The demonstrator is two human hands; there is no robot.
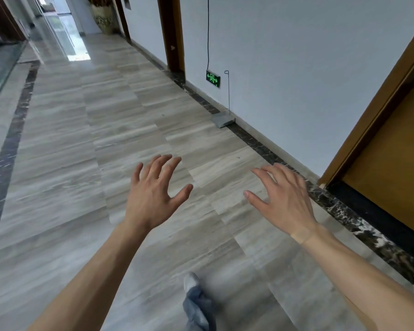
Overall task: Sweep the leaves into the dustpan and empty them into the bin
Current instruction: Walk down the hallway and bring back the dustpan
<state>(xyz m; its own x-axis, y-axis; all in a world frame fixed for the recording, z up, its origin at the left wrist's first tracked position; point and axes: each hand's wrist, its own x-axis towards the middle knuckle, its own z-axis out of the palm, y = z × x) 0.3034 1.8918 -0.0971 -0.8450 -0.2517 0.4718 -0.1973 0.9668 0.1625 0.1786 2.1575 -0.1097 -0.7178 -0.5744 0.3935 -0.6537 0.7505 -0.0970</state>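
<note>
The dustpan [223,120] sits on the floor tiles [120,130] against the white wall [296,68], its thin wire handle standing upright and its grey pan mouth facing out into the corridor. Just beside the handle glows a green exit sign [213,78]. Nearer, the left hand [153,194] and right hand [283,198] hover palms down, fingers spread, holding nothing. A wooden door [392,168] stands at right.

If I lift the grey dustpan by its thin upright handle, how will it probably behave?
The dustpan looks like thin sheet material, so probably light. Its handle is long and slim, so the pan may swing or tip when raised. It stands against the wall; on the glossy floor, a push would likely slide it.
</note>
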